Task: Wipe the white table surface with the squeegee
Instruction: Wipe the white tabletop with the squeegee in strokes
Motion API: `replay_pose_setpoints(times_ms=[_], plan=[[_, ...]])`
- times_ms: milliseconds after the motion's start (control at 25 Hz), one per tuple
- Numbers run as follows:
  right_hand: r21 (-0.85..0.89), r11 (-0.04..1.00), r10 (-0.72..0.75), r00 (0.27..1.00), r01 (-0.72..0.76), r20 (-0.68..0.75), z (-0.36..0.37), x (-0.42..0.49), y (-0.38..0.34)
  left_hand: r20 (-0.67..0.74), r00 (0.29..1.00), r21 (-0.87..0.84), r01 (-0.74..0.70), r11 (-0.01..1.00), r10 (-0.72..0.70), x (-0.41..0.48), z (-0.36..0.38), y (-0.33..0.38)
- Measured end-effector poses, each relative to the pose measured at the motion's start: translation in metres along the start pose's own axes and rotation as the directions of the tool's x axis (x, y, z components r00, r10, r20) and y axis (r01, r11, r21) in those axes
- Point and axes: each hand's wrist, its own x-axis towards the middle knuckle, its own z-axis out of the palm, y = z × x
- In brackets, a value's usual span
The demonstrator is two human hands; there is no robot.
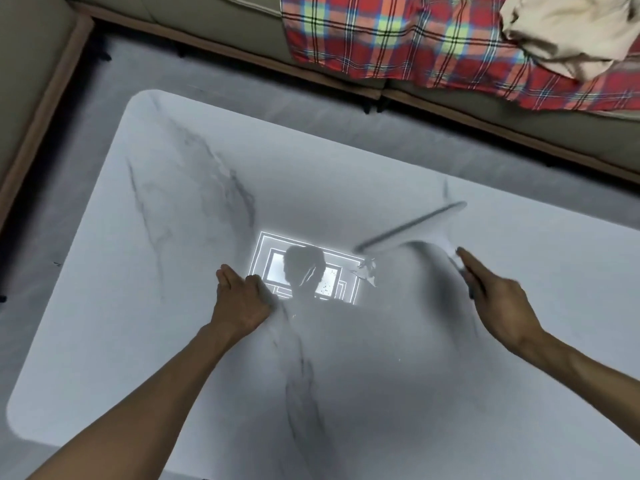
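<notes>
One table, one squeegee, one left hand, one right hand, one blanket, one cloth.

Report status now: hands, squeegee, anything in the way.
Right hand grips squeegee, blade blurred over white table. Left hand rests on table. Small pale scrap near blade.

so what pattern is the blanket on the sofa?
Red plaid blanket, with yellow-green and blue squares and thin black lines. Head view, top right.

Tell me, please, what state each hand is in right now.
Left hand: open, resting on the white table.
Right hand: closed round the handle of the squeegee.
</notes>
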Motion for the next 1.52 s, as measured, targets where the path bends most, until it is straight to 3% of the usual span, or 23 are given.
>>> replay_pose_setpoints(times_ms=[80,200,320,440,560,680,840,1080,1200,1280,1400,1520], plan=[[0.104,0.995,0.004,0.997,0.004,-0.074,-0.001,0.033,-0.027,-0.079,0.997,-0.041,0.008,0.999,-0.011,-0.003,0.002,0.000],[0.215,0.974,0.089,0.994,-0.076,-0.055,0.012,0.094,-0.071,-0.276,0.958,-0.042,-0.088,0.995,0.073,-0.017,0.017,-0.009],[0.175,0.970,0.183,0.981,-0.170,-0.057,0.037,0.111,-0.089,-0.181,0.982,-0.041,-0.061,0.997,0.052,-0.031,0.040,-0.024],[0.042,0.991,0.133,0.984,-0.129,-0.116,0.062,0.072,-0.072,-0.066,0.997,-0.015,-0.046,0.999,0.045,-0.032,0.051,-0.033],[0.018,0.995,0.095,0.993,-0.094,-0.074,0.078,0.014,-0.037,-0.031,0.998,-0.007,-0.046,0.999,0.045,-0.028,0.050,-0.033],[0.004,0.993,0.117,0.993,-0.117,0.009,0.080,-0.048,-0.018,-0.032,0.997,0.028,-0.070,0.997,0.071,-0.029,0.049,-0.037],[-0.049,0.978,0.206,0.975,-0.202,0.088,0.062,-0.097,-0.020,-0.141,0.983,-0.019,-0.125,0.992,0.121,-0.040,0.049,-0.047],[0.103,0.990,0.106,0.991,-0.097,-0.087,0.046,0.020,-0.116,-0.205,0.974,-0.036,-0.107,0.994,0.098,-0.058,0.058,-0.082],[0.333,0.915,0.256,0.966,-0.229,-0.039,0.068,0.087,-0.174,-0.211,0.971,-0.025,-0.117,0.993,0.109,-0.059,0.061,-0.102],[0.376,0.889,0.290,0.957,-0.262,-0.019,0.088,0.094,-0.194,-0.186,0.973,-0.012,-0.138,0.990,0.134,-0.059,0.063,-0.110],[0.166,0.984,0.074,0.994,-0.061,-0.074,0.117,0.057,-0.194,-0.145,0.980,0.001,-0.137,0.991,0.136,-0.056,0.063,-0.111],[0.041,0.992,-0.116,0.993,0.116,0.006,0.133,-0.004,-0.155,-0.144,0.982,-0.049,-0.134,0.990,0.125,-0.056,0.058,-0.107]])
